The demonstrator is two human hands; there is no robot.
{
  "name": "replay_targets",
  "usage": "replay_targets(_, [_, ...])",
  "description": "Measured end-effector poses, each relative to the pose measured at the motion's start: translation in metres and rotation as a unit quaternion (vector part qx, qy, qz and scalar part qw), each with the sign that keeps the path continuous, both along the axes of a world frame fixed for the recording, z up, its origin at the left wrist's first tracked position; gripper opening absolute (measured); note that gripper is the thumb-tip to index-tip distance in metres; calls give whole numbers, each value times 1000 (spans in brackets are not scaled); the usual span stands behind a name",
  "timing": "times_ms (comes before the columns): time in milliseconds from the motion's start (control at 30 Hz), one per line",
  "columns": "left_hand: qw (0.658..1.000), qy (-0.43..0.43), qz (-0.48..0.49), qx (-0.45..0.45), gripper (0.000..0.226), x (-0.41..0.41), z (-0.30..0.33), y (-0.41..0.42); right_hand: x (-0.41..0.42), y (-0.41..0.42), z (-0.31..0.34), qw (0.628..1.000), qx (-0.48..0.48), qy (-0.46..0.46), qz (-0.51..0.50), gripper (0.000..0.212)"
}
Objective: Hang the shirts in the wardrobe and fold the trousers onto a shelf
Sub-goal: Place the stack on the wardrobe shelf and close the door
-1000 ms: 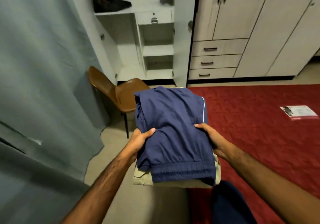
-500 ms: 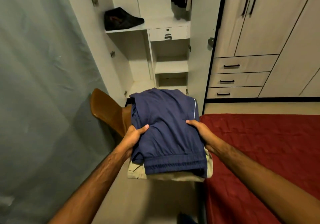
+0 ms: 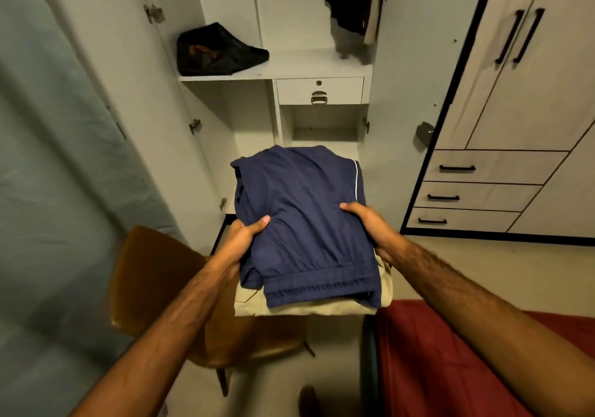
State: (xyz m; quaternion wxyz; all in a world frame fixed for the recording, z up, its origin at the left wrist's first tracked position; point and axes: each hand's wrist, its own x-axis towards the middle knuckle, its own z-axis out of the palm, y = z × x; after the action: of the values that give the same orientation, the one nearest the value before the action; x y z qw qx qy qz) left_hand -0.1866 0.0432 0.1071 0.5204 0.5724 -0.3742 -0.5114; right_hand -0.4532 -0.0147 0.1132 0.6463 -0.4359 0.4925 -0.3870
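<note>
I carry a stack of folded trousers in front of me: navy blue trousers (image 3: 302, 220) with a white side stripe lie on top of beige trousers (image 3: 309, 307). My left hand (image 3: 242, 240) grips the stack's left edge, thumb on top. On the right edge my right hand (image 3: 367, 223) holds it the same way. The stack hovers in front of the open white wardrobe (image 3: 225, 107), whose lower shelves (image 3: 325, 133) sit just behind it. Dark and light shirts (image 3: 352, 1) hang at the wardrobe's top right.
A black bag (image 3: 215, 50) lies on the upper left shelf. A small locked drawer (image 3: 319, 90) sits below it to the right. A brown chair (image 3: 161, 284) stands under my left arm. The red bed (image 3: 457, 358) is at lower right, a closed wardrobe with drawers (image 3: 483, 188) beyond it.
I have stepped closer to the open wardrobe with the stack; the wardrobe looms larger, the chair has slid beneath my left arm and the bed has dropped to the lower right.
</note>
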Motion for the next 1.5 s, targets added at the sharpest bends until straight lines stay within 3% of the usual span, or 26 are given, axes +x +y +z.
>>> replay_targets(167, [1000,0,4,-14,62,20,9,-117,22,-124,9,1000,-3,-9,12,39])
replay_targets(367, [999,-9,30,-24,68,42,32,-245,50,-262,34,998,-5,-10,56,63])
replay_targets(567, [997,-2,67,-25,54,46,45,-386,63,-409,42,996,-38,-13,81,68])
replay_targets(767, [996,-2,76,-48,55,48,83,-510,65,-546,75,994,-72,-37,77,76])
replay_targets(867, [993,-6,92,-80,44,59,112,-552,79,-599,103,990,-95,-42,98,91])
replay_targets(1033, [984,-18,118,-131,51,90,161,-605,110,-668,159,984,-80,-55,148,62])
replay_targets(1133, [978,-32,133,-156,60,108,189,-634,126,-700,194,980,-34,-43,190,69])
replay_targets(1200, [976,-48,129,-170,69,122,209,-655,134,-718,215,976,-21,-51,212,62])
replay_targets(1367, [975,-94,87,-183,71,153,246,-719,164,-772,238,972,-41,-112,203,41])
replay_targets(1500, [975,-113,62,-181,71,185,261,-788,203,-837,242,973,-76,-152,157,43])
